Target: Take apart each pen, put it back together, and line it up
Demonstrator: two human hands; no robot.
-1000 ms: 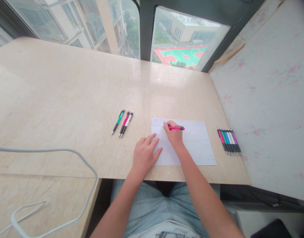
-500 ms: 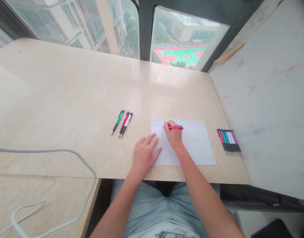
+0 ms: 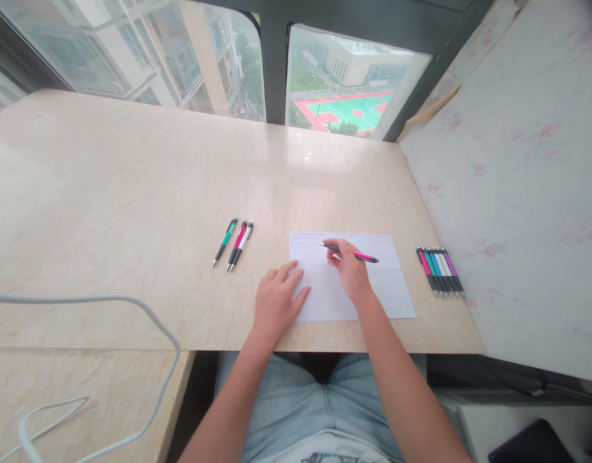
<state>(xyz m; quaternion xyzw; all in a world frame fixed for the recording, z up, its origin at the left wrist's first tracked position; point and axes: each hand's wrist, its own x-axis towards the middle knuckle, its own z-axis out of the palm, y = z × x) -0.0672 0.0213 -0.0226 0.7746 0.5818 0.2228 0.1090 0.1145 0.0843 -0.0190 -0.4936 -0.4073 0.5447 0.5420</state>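
Right hand (image 3: 351, 267) closed round a pink pen (image 3: 366, 257), thumb and fingers pinching it on the dark grip; from where I stand, with twelve o'clock toward the window (image 3: 358, 80), the point juts out at just past nine and the butt sticks out behind at just past three. That slant is what matters: the pen's long axis runs mostly across the sheet (image 3: 393, 292), leaning low, its tip at about ten from the hand. It sits beside the end of the lowest short line in the faint writing (image 3: 320, 236) along the sheet's twelve o'clock edge. Whether the tip meets the surface, I can't tell.

Left hand (image 3: 277, 292) lies palm down with its fingers apart, holding nothing, over the sheet's nine o'clock edge, partly on the table (image 3: 170, 257). Of the two, the right is clearly nearer that line's end; the left's fingertips reach toward one, short of the pen.

Three loose pens (image 3: 239, 242) lie at about half past ten from the left hand, and a neat row of pens (image 3: 439, 271) at three from the right.
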